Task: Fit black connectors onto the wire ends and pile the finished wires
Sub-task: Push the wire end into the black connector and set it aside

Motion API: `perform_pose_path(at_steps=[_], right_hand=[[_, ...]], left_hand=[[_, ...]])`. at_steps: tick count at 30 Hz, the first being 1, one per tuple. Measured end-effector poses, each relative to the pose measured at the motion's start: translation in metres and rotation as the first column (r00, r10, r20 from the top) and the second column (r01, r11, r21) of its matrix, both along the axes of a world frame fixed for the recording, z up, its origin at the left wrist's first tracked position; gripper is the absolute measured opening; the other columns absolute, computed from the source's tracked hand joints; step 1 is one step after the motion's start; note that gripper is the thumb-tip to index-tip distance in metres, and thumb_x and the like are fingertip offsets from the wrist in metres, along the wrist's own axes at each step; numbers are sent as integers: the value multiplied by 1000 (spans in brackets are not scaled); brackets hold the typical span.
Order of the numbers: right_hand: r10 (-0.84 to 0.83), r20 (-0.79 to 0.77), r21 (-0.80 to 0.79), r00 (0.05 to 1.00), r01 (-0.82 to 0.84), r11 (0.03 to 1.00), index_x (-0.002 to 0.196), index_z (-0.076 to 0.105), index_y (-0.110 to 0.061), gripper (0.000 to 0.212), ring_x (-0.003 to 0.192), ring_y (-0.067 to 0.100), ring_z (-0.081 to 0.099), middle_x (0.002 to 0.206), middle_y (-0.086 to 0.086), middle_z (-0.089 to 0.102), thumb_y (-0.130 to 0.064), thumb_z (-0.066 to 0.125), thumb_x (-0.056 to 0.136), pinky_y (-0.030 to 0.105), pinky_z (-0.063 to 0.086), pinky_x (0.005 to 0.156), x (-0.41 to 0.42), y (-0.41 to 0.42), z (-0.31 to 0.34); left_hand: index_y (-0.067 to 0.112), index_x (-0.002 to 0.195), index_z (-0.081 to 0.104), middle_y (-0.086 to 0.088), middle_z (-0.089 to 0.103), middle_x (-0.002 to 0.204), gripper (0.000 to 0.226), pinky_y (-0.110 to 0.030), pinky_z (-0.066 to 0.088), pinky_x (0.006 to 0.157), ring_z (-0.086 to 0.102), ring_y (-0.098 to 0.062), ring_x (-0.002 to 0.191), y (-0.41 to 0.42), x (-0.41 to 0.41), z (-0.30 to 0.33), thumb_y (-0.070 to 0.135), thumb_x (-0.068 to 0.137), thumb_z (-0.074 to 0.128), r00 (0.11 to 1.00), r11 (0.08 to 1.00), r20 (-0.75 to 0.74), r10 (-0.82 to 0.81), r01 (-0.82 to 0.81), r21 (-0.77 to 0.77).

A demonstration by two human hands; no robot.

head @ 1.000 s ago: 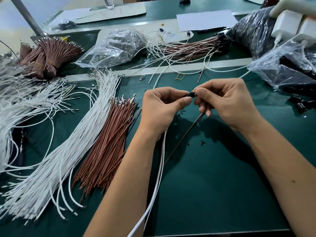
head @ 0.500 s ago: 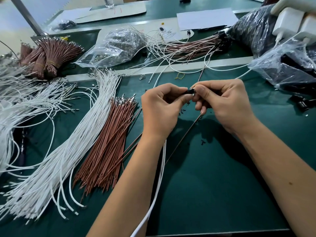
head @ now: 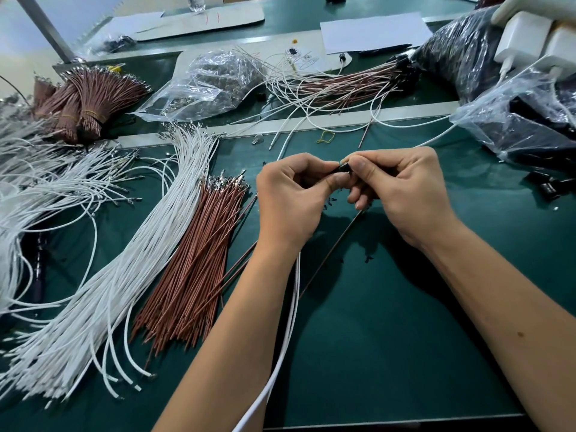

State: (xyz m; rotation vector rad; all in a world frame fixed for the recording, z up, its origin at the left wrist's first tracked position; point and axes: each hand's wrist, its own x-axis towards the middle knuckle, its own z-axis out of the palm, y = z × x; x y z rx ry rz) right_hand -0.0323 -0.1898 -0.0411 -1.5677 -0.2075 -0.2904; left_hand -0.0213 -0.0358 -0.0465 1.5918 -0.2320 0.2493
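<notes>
Both hands meet above the dark green mat (head: 389,338): left hand (head: 288,201) and right hand (head: 402,188) pinch one small black plastic connector (head: 343,167), thin brown wire (head: 330,254) trailing below.

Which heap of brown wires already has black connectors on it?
The far heap of brown wires, mixed with white ones: black connectors cluster at its right end. The loose brown fan and banded bundles show bare metal tips.

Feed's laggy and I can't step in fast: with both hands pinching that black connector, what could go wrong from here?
1. The black connector is almost covered by the left hand and right hand, so a badly seated wire could go unnoticed.
2. The held white wire and brown wire trail toward the table edge and could snag on a forearm.
</notes>
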Motion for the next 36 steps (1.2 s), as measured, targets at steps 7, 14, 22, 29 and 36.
perform_pose_path(at_steps=[7,14,22,29,36], right_hand=[[42,-83,61,996,-37,997,92,77,-5,18,50,18,64,66,11,70,0,62,99,23,54,49,-1,-1,2],[270,-355,520,895,-51,853,90,75,-6,26,51,5,57,67,1,64,-30,72,80,11,45,44,0,-2,16],[374,-419,620,827,-41,784,80,79,-9,19,47,2,52,64,-1,58,-27,73,77,7,41,39,1,-4,21],[347,-454,568,821,-33,822,78,80,-7,18,49,3,55,63,1,60,-23,73,79,7,45,42,1,-7,22],[339,-479,547,810,-27,837,73,79,-8,16,49,4,57,63,1,61,-22,74,77,8,48,44,1,-7,21]], left_hand=[[1,85,76,-11,77,77,15,-30,58,69,72,-17,69,2,2,-3,-4,74,85,999,998,6,-52,52,-34],[2,84,74,-11,77,82,13,-32,59,78,70,-25,79,-10,-1,1,-11,80,76,986,937,-75,-146,114,-329],[1,83,75,-15,77,87,16,-42,58,86,71,-27,82,-11,-3,0,-14,77,77,980,921,-62,-187,153,-359],[-3,86,73,-14,76,84,13,-33,58,78,69,-23,77,-8,-5,-1,-12,78,77,983,941,-77,-169,137,-309],[-1,82,74,-12,75,79,13,-28,58,73,68,-22,74,-8,-5,-2,-13,78,77,984,949,-98,-150,115,-293]])
